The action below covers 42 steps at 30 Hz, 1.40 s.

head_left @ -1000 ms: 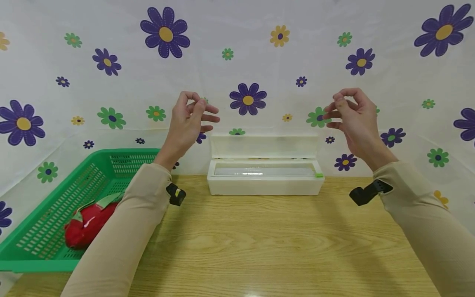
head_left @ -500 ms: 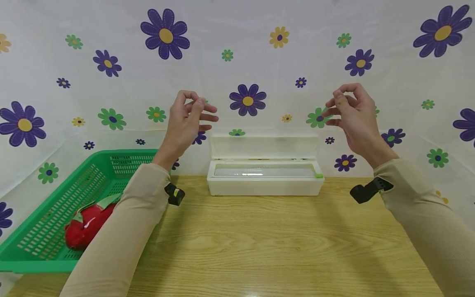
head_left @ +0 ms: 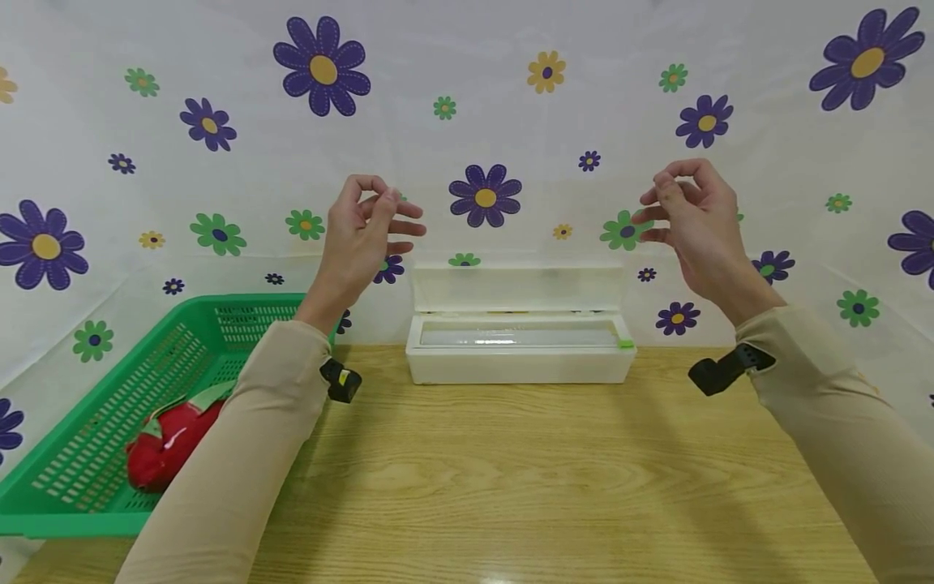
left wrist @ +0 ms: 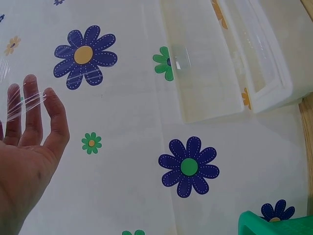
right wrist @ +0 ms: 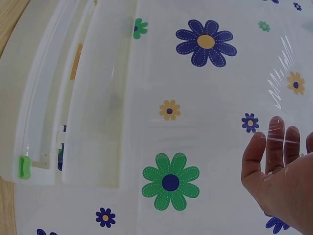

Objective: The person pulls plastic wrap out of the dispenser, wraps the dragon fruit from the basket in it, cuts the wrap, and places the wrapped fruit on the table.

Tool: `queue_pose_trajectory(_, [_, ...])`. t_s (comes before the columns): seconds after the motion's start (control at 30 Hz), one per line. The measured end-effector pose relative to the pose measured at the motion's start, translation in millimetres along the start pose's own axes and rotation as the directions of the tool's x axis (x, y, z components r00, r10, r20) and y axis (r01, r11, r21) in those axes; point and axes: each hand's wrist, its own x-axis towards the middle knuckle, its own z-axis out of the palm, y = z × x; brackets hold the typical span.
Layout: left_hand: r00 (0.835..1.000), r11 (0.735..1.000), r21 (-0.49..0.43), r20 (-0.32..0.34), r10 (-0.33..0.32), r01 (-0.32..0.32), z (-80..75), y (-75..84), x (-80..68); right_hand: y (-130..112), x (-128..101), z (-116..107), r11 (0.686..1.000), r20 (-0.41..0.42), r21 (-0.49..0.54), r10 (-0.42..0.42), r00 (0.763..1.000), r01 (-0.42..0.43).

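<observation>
A sheet of clear cling film point(right wrist: 275, 88) is stretched between my two raised hands, shown by its shiny creases in both wrist views. My left hand point(head_left: 355, 243) pinches one end between thumb and bent index finger, with film point(left wrist: 34, 101) running across the fingers. At the other end, my right hand point(head_left: 706, 231) pinches the film the same way, its other fingers spread. Below and between the hands, the white cling film dispenser box point(head_left: 521, 367) sits at the back of the table, its lid point(head_left: 520, 289) raised. A green slider point(head_left: 625, 344) is at its right end.
A green slotted basket point(head_left: 80, 523) stands on the left, partly behind my left sleeve. In it lies a glossy red, dragon-fruit-like thing point(head_left: 169, 446) with green leaves. The wooden table point(head_left: 525, 470) meets a flower-printed white sheet point(head_left: 438, 49) behind the box.
My left hand has shifted slightly left and up. My right hand has risen a little, so the hands are slightly farther apart. The box and basket stay put.
</observation>
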Motion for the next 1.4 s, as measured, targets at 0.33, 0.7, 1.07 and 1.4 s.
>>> queue_pose_trajectory(0.33, [1.0, 1.0, -0.023, 0.001, 0.006, -0.006, -1.0, 3.1, -1.9, -3.7, 1.2, -1.9, 0.999, 0.026, -0.028, 0.016, 1.0, -0.015])
queue_pose_trajectory(0.7, [1.0, 1.0, -0.013, -0.013, -0.002, 0.002, 0.1, 5.2, -0.3, -9.6, 2.7, -4.3, 0.999, 0.048, -0.041, 0.017, 0.999, -0.015])
queue_pose_trajectory(1.07, [0.999, 0.999, 0.039, -0.034, 0.002, -0.001, 0.5, 10.5, 2.0, -12.8, 2.9, -4.0, 0.999, 0.037, -0.038, -0.013, 0.999, 0.015])
queue_pose_trajectory(1.4, [0.999, 0.999, 0.037, -0.047, 0.02, -0.019, 0.9, 14.6, 4.3, -14.4, 2.4, -5.0, 0.999, 0.025, -0.031, -0.043, 0.999, 0.043])
